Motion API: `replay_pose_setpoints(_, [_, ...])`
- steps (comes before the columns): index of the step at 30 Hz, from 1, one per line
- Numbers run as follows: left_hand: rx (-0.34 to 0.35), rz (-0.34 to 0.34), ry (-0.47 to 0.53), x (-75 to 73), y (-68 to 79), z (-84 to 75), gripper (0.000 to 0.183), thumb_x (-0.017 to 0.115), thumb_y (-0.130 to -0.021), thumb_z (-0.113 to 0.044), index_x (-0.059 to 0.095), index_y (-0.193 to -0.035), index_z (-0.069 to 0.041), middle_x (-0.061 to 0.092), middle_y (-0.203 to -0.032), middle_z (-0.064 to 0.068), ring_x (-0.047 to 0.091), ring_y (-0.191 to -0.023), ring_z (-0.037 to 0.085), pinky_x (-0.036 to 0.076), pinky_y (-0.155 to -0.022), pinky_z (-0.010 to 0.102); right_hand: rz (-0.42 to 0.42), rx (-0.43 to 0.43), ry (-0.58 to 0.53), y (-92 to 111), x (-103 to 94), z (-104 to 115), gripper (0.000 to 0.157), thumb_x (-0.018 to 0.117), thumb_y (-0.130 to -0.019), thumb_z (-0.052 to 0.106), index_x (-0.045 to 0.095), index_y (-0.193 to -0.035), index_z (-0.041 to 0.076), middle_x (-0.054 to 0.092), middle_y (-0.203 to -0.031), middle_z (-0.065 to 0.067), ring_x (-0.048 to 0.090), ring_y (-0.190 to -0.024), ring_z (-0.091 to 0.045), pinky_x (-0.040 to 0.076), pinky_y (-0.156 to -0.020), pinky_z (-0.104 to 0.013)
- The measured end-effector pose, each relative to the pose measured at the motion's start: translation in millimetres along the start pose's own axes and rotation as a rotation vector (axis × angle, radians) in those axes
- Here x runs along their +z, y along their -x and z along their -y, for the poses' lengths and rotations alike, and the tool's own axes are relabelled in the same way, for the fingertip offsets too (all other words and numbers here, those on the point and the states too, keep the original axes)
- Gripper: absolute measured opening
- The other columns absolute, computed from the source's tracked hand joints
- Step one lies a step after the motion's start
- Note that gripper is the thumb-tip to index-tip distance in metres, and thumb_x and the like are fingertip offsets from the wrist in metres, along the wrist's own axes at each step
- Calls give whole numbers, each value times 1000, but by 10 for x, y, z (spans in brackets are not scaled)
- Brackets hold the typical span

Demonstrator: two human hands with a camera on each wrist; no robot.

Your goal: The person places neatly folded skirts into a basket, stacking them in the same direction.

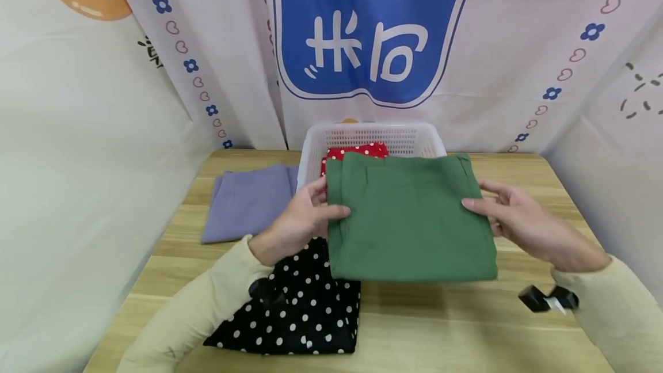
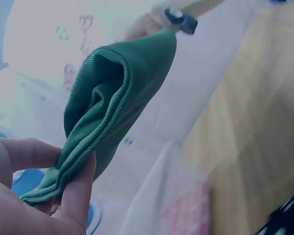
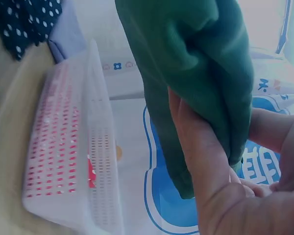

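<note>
A folded green cloth (image 1: 409, 223) is held up off the table between both hands. My left hand (image 1: 297, 220) pinches its left edge, thumb on the near face; in the left wrist view the layered folds of the green cloth (image 2: 108, 98) show between thumb and fingers. On the opposite edge my right hand (image 1: 523, 220) pinches the cloth, thumb in front and fingers behind, and the right wrist view shows the fingers against the green cloth (image 3: 186, 58). Behind the cloth stands a white plastic basket (image 1: 414, 137) with a red polka-dot cloth (image 1: 362, 150) inside, partly hidden.
A folded purple cloth (image 1: 251, 200) lies left of the basket. Nearer the front, a black polka-dot cloth (image 1: 305, 315) lies on the wooden table (image 1: 440, 332), partly under the left forearm. Printed white curtains (image 1: 497, 73) hang behind and at the sides.
</note>
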State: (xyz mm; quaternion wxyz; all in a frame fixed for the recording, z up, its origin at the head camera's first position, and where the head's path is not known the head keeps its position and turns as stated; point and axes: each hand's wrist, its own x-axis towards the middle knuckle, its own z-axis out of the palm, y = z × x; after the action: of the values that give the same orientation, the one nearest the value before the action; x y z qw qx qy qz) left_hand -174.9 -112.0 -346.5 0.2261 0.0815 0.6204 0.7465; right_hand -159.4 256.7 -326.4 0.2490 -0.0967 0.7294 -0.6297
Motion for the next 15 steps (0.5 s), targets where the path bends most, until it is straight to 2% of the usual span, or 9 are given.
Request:
replay_pose_setpoints(2, [12,-50,3,-85,-91,-88,65,65,-83,6,44,-141,-14,55,-134,16,65,-110,23,56,-91,47,-11,-9,-9,-145,-8,89,65,53,-100,21,19,-152,0,76,-104,-5,73,-83,-15,60,-83,-38])
replay_pose_setpoints(6, [30,-136,0,-265,-351,-247,61,66,-83,7,47,-139,-10,58,-131,16,66,-105,21,57,-90,44,-106,1,0,-468,-30,252,69,60,-96,29,27,-150,2,75,-104,0,74,-89,-17,60,-84,-36])
replay_pose_setpoints(11, [38,-237,-24,-429,-721,-366,54,68,-83,4,54,-134,-9,63,-128,15,68,-98,20,60,-84,39,-215,29,-7,-876,-107,366,72,64,-93,36,32,-149,4,73,-98,6,71,-80,-9,61,-78,-27])
replay_pose_setpoints(15, [0,-305,-67,-574,-994,-367,48,71,-84,-2,60,-129,-9,65,-126,12,68,-99,19,61,-81,36,-259,51,-30,-1171,-171,346,69,65,-92,37,37,-147,6,72,-94,8,67,-71,-5,60,-72,-22])
